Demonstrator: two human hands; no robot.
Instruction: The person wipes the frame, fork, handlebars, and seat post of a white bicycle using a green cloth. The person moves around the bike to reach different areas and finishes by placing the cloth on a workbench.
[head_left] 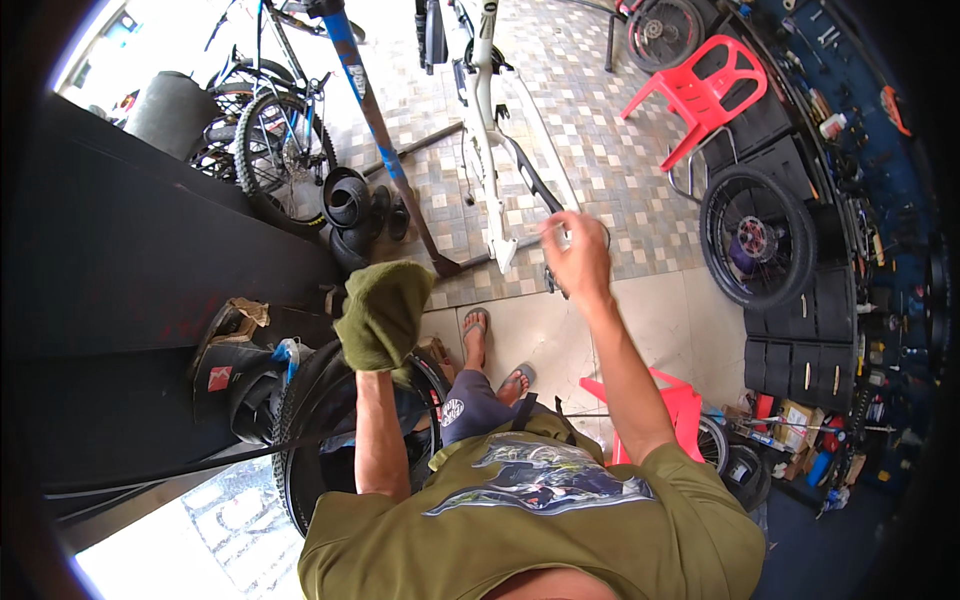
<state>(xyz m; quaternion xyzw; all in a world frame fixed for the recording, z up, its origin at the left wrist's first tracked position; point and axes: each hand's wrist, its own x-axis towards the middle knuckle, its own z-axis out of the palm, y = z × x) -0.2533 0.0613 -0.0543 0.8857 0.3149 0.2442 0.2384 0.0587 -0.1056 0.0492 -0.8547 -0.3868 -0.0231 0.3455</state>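
A black panel (150, 250) fills the left side, running along the floor's left edge. Just beyond it, a bicycle with a blue fork (290, 155) stands on the floor's far left part, close to other bicycles. Nearer, below the panel's right end, a large black tyre (284, 440) stands beside the left forearm (380, 435), which comes up from the lower edge.

An olive-green cloth (385, 315) wraps the left hand completely, rising above the bare wrist. The left fingers are hidden under it, so I cannot tell whether they are together or apart; the cloth lies directly over them.

To the right of the cloth, a blue and rusty stand post (372, 115) slants down to the near edge of the mosaic-tiled floor (640, 225). Right of this post is a white bicycle frame (482, 90), its pointed white rear end close to that same edge.

The right hand (578, 255) is raised just right of that rear end, well apart from the cloth. Its fingers curl toward the thumb; I cannot tell whether the tips meet, or whether they touch the frame.

Farther right are a red chair (715, 90) and a wheel (752, 238) near the floor's right edge.
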